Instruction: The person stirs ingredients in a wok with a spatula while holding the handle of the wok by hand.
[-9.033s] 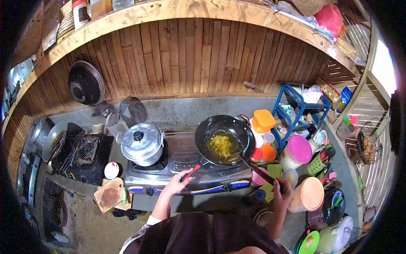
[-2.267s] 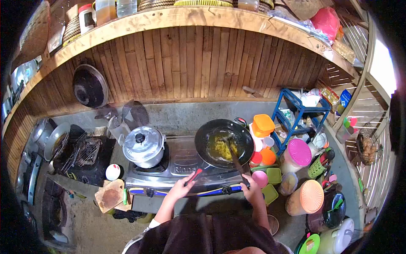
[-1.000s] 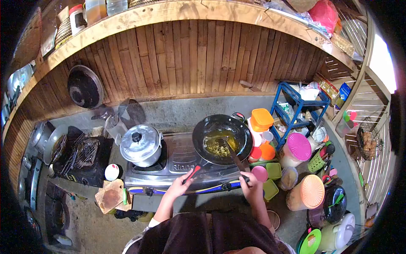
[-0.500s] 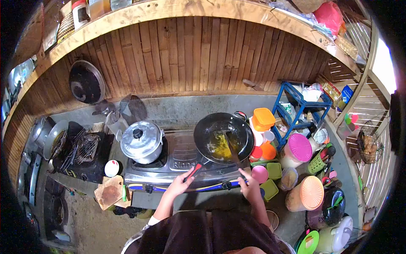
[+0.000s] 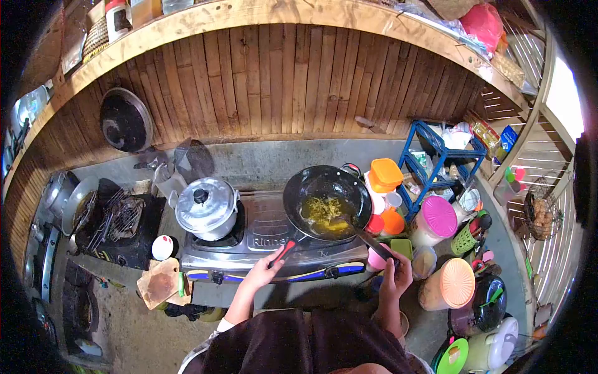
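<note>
A black wok (image 5: 304, 185) sits on the right side of the gas stove (image 5: 268, 224). My left hand (image 5: 264, 268) is closed around its red-and-black handle. My right hand (image 5: 395, 280) grips the dark handle of a spatula (image 5: 370, 239), which slants over the wok's right front rim. The spatula's blade end lies low in the wok, partly hidden by the food. Shredded yellow-green food (image 5: 325, 210) lies in shiny liquid, probably oil, at the wok's bottom.
On the left burner stands a lidded aluminium pot (image 5: 206, 209). Left of the stove are a cutting board (image 5: 159, 284) and a white cup (image 5: 162, 247). Plastic tubs, including an orange one (image 5: 386, 174), and a blue rack (image 5: 443, 146) crowd the right.
My right hand has moved right with the spatula, whose handle now tilts further right. The food has shifted and spread within the wok. My left hand keeps its hold on the handle.
</note>
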Motion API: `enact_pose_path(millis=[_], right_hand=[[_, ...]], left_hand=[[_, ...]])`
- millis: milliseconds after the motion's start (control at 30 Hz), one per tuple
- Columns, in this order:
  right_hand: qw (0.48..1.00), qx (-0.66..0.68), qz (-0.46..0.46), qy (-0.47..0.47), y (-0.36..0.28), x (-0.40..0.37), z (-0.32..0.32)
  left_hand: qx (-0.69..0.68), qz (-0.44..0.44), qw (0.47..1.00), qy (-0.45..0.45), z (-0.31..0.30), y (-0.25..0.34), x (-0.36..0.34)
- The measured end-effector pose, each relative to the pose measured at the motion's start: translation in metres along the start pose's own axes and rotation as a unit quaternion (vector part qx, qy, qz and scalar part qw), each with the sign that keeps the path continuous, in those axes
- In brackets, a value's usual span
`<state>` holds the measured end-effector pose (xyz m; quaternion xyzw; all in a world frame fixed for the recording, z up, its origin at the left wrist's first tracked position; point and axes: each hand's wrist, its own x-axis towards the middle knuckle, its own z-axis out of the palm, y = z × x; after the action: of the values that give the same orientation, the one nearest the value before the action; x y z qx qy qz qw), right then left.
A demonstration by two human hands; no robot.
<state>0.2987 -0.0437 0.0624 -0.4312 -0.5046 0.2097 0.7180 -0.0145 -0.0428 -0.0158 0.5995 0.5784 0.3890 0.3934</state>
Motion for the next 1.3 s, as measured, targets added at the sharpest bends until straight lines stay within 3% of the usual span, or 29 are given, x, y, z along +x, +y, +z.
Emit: enact_pose_path(millis=[333, 400, 433, 467, 500, 600, 700, 800, 1033, 1300], right_hand=[[0.996, -0.065, -0.028, -0.048, 0.019, -0.009, 0.009], [0.994, -0.029, 0.051, -0.087, 0.016, -0.011, 0.017], [0.990, -0.010, 0.090, -0.106, 0.014, -0.012, 0.020], [0.988, -0.035, 0.073, -0.129, 0.017, -0.011, 0.025], [0.980, -0.008, 0.143, -0.136, 0.027, -0.014, 0.029], [0.959, 0.005, 0.206, -0.194, 0.029, -0.017, 0.037], [0.933, -0.015, 0.255, -0.254, 0.041, -0.019, 0.040], [0.912, -0.014, 0.265, -0.312, 0.057, -0.024, 0.036], [0.906, -0.041, 0.276, -0.318, 0.041, -0.015, 0.023], [0.963, 0.030, 0.183, -0.197, 0.009, 0.004, 0.006]], left_hand=[[0.002, -0.033, 0.999, -0.030, -0.005, 0.014, -0.002], [-0.001, -0.055, 0.998, -0.039, -0.004, 0.010, -0.002], [0.002, -0.021, 0.999, -0.028, -0.001, 0.000, 0.000], [0.004, 0.013, 1.000, -0.016, 0.000, -0.007, 0.002], [0.005, 0.013, 1.000, -0.016, 0.000, -0.006, 0.002], [-0.003, -0.002, 1.000, -0.020, -0.001, -0.005, 0.001], [-0.006, 0.011, 1.000, -0.020, 0.000, -0.003, 0.001], [-0.030, -0.033, 0.999, -0.024, -0.003, 0.011, -0.002], [-0.034, -0.038, 0.998, -0.025, -0.003, 0.013, -0.003], [0.012, -0.007, 1.000, -0.025, -0.002, 0.005, 0.000]])
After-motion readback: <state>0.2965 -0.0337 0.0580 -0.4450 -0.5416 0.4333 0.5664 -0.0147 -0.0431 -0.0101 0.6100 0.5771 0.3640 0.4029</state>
